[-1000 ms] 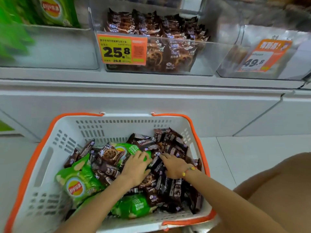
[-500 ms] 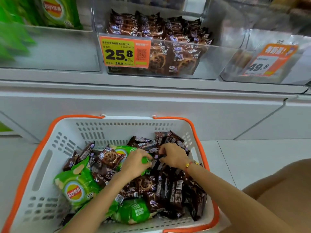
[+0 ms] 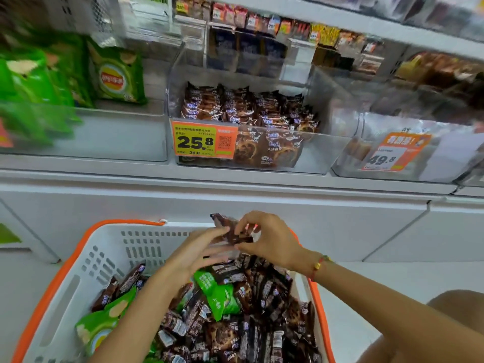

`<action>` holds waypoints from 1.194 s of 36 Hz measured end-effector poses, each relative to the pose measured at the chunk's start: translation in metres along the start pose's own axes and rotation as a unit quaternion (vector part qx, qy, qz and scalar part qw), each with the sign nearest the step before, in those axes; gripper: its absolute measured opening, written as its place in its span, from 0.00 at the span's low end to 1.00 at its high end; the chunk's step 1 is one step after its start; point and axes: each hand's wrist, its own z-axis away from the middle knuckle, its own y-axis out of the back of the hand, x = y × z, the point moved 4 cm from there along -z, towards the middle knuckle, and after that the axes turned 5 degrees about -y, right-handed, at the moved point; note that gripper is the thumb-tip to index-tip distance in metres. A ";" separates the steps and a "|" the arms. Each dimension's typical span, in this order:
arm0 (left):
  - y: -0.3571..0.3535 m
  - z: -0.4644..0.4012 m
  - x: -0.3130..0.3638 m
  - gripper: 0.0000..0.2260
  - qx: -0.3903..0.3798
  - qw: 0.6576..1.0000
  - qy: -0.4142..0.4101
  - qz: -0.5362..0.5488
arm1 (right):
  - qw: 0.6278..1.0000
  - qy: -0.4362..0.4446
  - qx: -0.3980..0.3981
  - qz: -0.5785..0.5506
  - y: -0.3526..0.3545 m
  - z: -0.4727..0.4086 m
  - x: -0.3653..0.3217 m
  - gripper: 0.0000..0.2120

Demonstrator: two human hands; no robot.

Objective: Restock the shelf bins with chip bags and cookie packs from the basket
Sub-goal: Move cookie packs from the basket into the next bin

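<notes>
- Brown shiny cookie packs (image 3: 230,231) were up in the air between your two hands, just above the far rim of the white plastic basket with orange handles (image 3: 78,279).
- Your right hand (image 3: 267,239) pinched the little bunch with curled fingers and thumb, so the packs would not slip.
- Your left hand (image 3: 193,255) reached in from the other side with its fingers nearly straight and touched the bunch. It looked like it was helping to steady the packs.
- You held them high because, I think, they were going up to the clear plastic bin with the yellow and orange price tag (image 3: 324,150). That bin sat right above and already had the same brown packs in it.
- Many more brown packs and some green chip bags (image 3: 222,297) lay in the basket under your arms, so lots of work was left.
- Green chip bags on the shelf (image 3: 116,77) stood in the bin to the left.
</notes>
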 end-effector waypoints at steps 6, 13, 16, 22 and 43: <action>-0.005 0.001 0.021 0.10 -0.042 0.996 -0.054 -0.063 | 0.998 -0.031 -0.062 0.001 0.045 -0.009 -0.011 0.16; -0.026 0.002 0.046 0.16 -0.074 0.985 -0.096 -0.122 | 0.981 -0.138 -0.102 -0.089 0.090 -0.013 -0.013 0.24; -0.037 0.000 0.062 0.15 -0.081 0.981 -0.107 -0.139 | 0.987 -0.098 -0.089 -0.091 0.104 -0.014 -0.020 0.21; -0.055 -0.007 0.110 0.10 -0.049 0.972 -0.153 -0.170 | 0.963 -0.091 0.006 -0.253 0.138 -0.025 -0.027 0.21; -0.129 -0.027 0.245 0.18 -0.058 0.890 -0.308 -0.332 | 0.935 -0.058 0.179 -0.301 0.219 -0.012 -0.002 0.15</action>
